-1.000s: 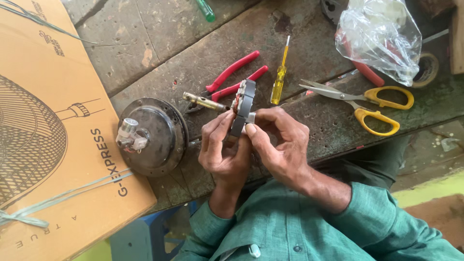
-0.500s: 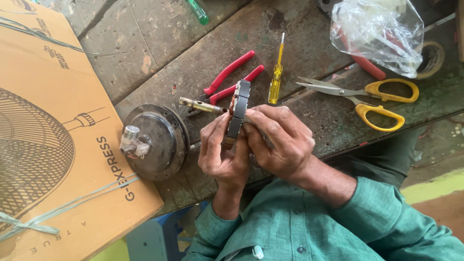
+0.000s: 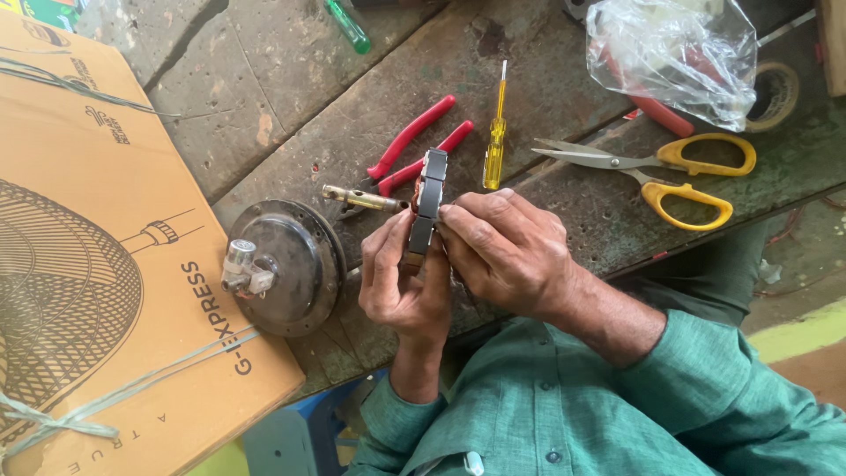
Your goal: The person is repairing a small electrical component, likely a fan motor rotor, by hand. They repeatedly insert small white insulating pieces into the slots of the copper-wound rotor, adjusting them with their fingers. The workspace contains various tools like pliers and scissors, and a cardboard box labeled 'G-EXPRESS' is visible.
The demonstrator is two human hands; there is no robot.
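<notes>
Grip closed both sides — left hand (image 3: 401,282) and right hand (image 3: 507,251) pinch a flat metal motor part (image 3: 426,198) edge-up above the table (image 3: 291,106). Likely inspecting it; next move needs steady fingers — red pliers (image 3: 414,145) lie just behind.

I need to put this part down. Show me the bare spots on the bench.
Bare bench lies between the cardboard box and the red pliers. Crowded: scissors, plastic bag, yellow screwdriver and round motor cover.
</notes>
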